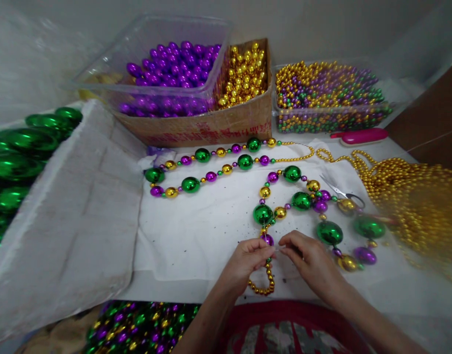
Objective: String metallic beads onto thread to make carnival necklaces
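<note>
My left hand (253, 254) is closed in a pinch on a thin clear string at the near end of a bead necklace (263, 214). Just right of it, my right hand (303, 253) also pinches, thumb to forefinger, at the same string. The necklace strings large green, gold and purple beads with tiny ones between, looping out to the right. A short run of gold beads (262, 291) hangs below my left hand. Scissors (344, 193) lie beyond my right hand, partly behind the beads. Another bead necklace (191, 185) with a gold chain lies farther back.
A clear tub of purple beads (152, 90) and gold beads sit in a cardboard box (196, 129). Right of it stands a clear bin of small mixed beads (322, 112). A pink-handled tool (364, 136) and piled gold bead strands (413, 196) lie right. Green beads (12, 167) fill a left box.
</note>
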Tool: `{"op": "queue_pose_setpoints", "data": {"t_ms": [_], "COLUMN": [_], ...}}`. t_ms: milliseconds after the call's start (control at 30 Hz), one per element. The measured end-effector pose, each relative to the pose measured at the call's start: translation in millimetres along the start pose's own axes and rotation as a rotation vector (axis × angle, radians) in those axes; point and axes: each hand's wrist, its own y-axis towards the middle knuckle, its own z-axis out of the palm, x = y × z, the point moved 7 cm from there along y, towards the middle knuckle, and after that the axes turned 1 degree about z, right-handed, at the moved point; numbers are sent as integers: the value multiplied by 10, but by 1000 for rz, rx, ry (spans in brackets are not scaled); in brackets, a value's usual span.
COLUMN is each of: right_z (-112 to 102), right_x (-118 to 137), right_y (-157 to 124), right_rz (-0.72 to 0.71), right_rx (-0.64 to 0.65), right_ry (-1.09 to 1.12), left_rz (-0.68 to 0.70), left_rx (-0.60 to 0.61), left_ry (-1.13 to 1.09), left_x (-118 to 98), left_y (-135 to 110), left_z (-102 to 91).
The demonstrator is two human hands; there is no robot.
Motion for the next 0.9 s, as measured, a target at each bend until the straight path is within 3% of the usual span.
{"op": "queue_pose_setpoints", "data": {"t_ms": [100,267,533,633,733,800,900], "right_z": [-90,-59,141,209,298,263,71], "right_x": [1,-15,111,-21,-178,-212,-218], "right_y": [-5,-119,-265,-249,-227,-199,-137], "right_rz": [36,181,20,152,343,363,304], "right_rx": [-16,-85,-227,-230,-142,-86,-88], "right_ry": [-58,193,255,434,711,687,477], "left_rz": [-43,-63,-38,-4,27,46,58], "left_rx": [-2,-22,-26,-79,-133,-145,-125], "left_ry": [-20,-67,-184,-164,-112,-74,13], "left_x": [36,30,-45,-53,-62,-71,-87], "left_y": [2,14,-9,-11,-16,-21,-29], "left_z": [1,26,93,64,20,2,8]}}
